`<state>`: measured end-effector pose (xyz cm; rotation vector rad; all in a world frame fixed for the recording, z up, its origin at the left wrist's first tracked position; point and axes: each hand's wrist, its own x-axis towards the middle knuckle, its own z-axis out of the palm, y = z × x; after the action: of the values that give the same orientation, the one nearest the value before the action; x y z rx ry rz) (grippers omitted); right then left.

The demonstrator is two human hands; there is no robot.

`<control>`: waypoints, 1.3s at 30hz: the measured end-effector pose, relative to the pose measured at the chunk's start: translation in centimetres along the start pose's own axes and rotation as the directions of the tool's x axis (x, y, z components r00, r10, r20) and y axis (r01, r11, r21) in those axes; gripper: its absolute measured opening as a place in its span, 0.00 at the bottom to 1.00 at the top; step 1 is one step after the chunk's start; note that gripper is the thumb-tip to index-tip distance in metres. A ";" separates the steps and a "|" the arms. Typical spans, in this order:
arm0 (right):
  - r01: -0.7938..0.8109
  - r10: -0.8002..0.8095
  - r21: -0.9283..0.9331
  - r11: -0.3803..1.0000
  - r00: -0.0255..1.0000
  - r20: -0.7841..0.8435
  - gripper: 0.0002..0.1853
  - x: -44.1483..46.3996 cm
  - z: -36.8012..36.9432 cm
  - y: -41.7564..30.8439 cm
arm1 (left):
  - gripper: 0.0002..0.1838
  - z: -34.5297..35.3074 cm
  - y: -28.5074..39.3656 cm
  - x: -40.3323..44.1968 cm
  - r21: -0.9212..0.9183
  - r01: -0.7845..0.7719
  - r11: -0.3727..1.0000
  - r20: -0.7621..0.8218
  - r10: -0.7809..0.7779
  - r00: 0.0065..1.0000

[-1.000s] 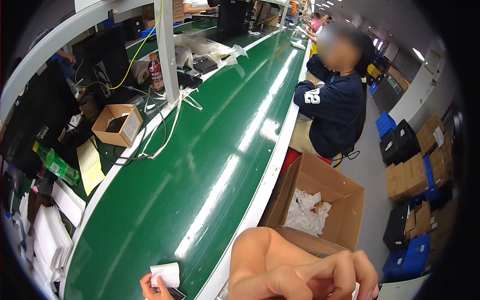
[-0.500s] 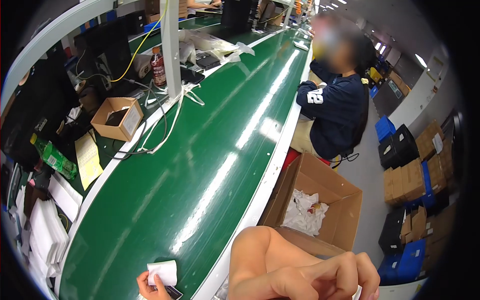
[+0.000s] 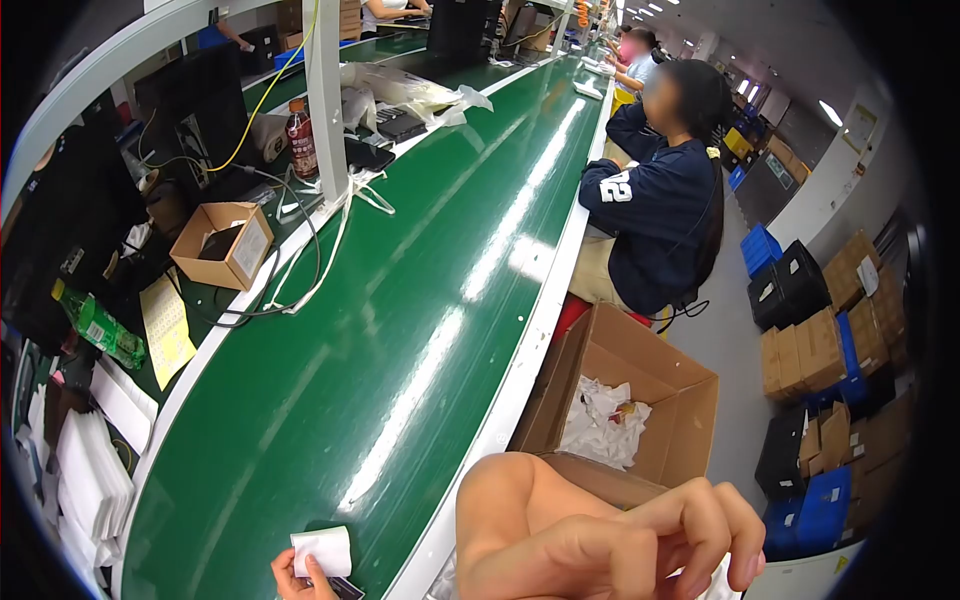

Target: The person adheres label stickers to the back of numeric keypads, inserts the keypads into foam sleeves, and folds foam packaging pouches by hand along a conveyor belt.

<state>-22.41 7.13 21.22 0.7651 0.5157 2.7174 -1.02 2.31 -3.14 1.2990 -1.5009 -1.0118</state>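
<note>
Near the bottom edge, my left hand pinches a small folded white sheet between thumb and fingers, over the green belt. A dark card-like piece shows just below the sheet. Large in the foreground at the lower right, my right hand has its fingers curled, beside the belt's white edge and in front of an open carton. A bit of white material shows behind the curled fingers; whether they grip it is hidden.
A co-worker in a dark sweatshirt sits at the belt's right side. Left of the belt are a small cardboard box, a green bottle, stacked white sheets and a metal post. Crates and cartons stand far right.
The view has shifted slightly. The fingers of my right hand are a little more raised and spread than before. My left hand still holds the white sheet. The co-worker's head has turned.
</note>
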 end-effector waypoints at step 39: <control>-0.208 0.211 -0.087 0.974 0.977 0.023 0.09 0.9 0.8 -0.2 | 0.10 0.1 -0.4 0.4 0.019 -0.017 1.000 -0.012 0.017 1.000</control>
<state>-22.71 7.87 22.16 0.8858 0.3269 2.8923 -0.98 1.88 -3.51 1.3015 -1.5134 -0.9790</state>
